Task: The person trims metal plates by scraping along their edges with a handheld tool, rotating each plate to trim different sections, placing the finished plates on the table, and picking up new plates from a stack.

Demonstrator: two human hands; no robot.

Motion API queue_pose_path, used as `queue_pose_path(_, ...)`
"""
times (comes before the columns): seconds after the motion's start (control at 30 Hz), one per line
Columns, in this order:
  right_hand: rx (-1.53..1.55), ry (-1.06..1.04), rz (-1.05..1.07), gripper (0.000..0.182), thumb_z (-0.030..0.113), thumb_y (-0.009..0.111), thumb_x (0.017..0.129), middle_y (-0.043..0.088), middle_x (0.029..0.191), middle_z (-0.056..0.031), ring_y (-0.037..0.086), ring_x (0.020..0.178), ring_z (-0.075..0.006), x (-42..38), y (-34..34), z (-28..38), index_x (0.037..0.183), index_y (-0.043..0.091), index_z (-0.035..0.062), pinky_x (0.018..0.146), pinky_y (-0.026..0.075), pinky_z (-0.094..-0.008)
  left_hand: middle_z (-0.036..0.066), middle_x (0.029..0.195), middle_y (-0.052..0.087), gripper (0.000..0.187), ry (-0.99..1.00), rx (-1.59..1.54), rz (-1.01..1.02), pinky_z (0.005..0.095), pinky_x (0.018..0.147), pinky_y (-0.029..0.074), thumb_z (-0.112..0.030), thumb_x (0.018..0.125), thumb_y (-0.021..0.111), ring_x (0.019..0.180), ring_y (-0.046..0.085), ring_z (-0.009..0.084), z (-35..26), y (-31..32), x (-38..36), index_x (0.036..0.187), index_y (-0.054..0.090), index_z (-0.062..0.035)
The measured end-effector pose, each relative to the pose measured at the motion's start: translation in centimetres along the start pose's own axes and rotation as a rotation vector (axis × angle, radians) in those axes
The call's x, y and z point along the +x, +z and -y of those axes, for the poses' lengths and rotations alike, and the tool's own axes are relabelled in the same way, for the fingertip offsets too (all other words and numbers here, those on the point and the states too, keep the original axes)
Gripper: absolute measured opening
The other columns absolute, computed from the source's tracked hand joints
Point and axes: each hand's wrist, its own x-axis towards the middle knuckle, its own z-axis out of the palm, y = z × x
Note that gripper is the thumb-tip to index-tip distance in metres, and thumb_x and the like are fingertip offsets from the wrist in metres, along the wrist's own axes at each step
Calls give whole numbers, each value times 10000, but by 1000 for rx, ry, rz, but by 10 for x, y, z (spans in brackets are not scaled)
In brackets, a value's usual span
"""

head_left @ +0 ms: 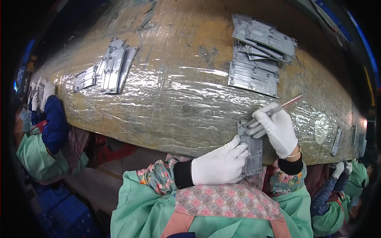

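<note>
My left hand (220,162), in a white glove, is closed on the left edge of a grey flat metal panel (254,152) at the table's near edge. In my right hand (278,129), also gloved, is a slim pen-like tool (290,102) with a reddish shaft, pinched between thumb and fingers. Its lower end slants down toward the panel's top end. The right fingertips are right at the panel's upper part. The panel has small raised details along its ends.
A messy stack of grey panels (262,39) lies at the far right, with a single panel (254,78) at its near side. Another small pile (115,67) sits at the left. Plastic film covers the table (170,99). Co-workers work at the left (51,135) and right (333,198).
</note>
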Motion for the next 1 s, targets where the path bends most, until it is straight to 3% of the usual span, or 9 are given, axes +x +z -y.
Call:
queue_pose_path(0.37,48,-10,-113,265,229,656,1089,746,922,-161,777,753,-226,-5,9,-6,1133,568,-17,611,595,-282,237,1263,702,478,27,2,54,639,1211,427,-463,824,725,1322,605,419,1,-2,-1,851,772,12)
queue_pose_path(0.6,78,-85,-118,246,206,659,1090,753,966,-163,785,802,-225,-10,13,-15,1149,551,-7,651,606,-288,230,1253,701,458,17,-24,54,639,1215,421,-439,799,717,1317,608,413,1,-2,-1,869,782,9)
queue_pose_path(0.77,69,-74,-268,241,224,650,1089,741,909,-162,783,739,-228,-13,22,-11,1127,594,-7,635,621,-288,229,1253,700,426,19,-9,27,639,1218,420,-410,792,700,1309,613,410,1,-3,-1,858,778,4)
queue_pose_path(1.0,42,-49,-155,242,209,653,1086,752,947,-163,786,805,-233,-10,15,-7,1129,572,-15,690,622,-314,220,1253,701,441,18,16,21,630,1230,412,-410,798,693,1321,601,399,0,2,-3,892,793,9)
